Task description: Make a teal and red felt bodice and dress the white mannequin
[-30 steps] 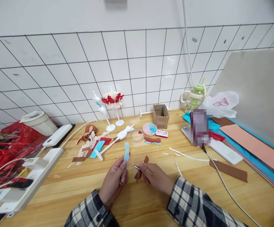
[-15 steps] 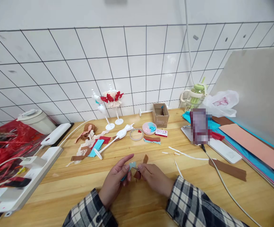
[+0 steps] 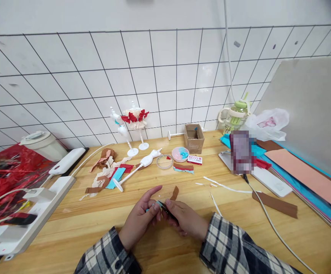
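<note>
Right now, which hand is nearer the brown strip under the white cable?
Right. The right hand is left of the brown strip, not touching it; the left hand is farther left, beyond the right hand.

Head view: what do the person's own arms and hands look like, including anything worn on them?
The left sleeve and right sleeve are long, in dark, grey and cream plaid, each with a dark round button near the cuff. The left hand and right hand wear no gloves.

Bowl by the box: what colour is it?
Pale pink: the bowl shows best in the head view.
</note>
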The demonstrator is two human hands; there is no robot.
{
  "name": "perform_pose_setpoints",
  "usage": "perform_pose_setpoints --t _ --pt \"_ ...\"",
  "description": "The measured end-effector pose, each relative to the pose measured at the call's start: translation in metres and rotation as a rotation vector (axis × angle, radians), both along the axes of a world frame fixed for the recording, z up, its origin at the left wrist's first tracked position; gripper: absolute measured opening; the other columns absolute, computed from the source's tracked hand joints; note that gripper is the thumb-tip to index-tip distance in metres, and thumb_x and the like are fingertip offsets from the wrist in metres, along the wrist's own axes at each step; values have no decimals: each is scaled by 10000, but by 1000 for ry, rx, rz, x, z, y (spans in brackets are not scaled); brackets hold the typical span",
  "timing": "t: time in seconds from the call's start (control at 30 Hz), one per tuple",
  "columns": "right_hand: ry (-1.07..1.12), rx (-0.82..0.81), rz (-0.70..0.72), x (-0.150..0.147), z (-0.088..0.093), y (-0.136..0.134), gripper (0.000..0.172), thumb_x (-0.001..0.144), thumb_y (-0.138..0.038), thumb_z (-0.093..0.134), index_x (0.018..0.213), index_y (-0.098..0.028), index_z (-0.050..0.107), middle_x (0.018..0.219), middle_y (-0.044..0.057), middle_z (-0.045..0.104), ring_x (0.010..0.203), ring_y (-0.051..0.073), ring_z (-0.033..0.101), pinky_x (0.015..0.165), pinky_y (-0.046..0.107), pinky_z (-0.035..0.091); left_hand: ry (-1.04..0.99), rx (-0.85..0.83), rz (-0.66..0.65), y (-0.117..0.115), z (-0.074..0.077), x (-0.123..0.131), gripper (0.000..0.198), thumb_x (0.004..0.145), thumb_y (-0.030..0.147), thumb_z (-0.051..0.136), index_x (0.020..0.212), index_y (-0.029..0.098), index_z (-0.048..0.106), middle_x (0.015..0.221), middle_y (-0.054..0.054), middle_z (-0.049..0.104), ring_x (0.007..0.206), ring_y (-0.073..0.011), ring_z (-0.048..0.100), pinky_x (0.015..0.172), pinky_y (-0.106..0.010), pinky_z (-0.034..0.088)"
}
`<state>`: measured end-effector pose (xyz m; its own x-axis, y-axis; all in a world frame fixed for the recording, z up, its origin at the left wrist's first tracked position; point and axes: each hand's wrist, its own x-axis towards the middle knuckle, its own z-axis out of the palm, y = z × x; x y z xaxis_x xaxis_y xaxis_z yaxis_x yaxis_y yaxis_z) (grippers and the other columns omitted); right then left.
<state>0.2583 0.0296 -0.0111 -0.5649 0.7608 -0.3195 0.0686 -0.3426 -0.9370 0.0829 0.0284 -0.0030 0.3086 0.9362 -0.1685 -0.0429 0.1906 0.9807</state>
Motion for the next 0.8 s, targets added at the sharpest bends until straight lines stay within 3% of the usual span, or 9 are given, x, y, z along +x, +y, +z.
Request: perform_pose_setpoints --t 0.17,0.3,0.47,0.8 --pt "111 -127 -3 -2 4 -2 500 866 -686 363 746 -210 458 520 -83 311 372 49 167 347 202 135 20 -5 -23 0 -1 2 659 780 502 658 1312 161 472 583 24 590 481 -93 464 454 -193 324" --pt "140 -196 -28 -4 9 -3 487 868 -677 371 719 -214 406 484 -101 267 364 43 133 373 211 97 32 -31 -36 1 -5 0 476 737 523 688 1025 148 631 664 -19 646 447 -73 453 423 -190 322" --pt "196 -193 -45 -3 9 -3 483 865 -677 380 719 -217 402 487 -101 257 367 46 114 381 216 74 22 -56 40 3 -8 -1 371 711 516 713 744 158 621 516 28 569 429 -70 427 432 -183 329" --pt "183 -213 -53 -4 6 -3 516 839 -717 382 711 -217 389 486 -104 253 360 40 108 372 217 62 151 -21 76 2 0 2 393 673 538 724 645 161 615 490 20 555 437 -91 415 445 -205 317"
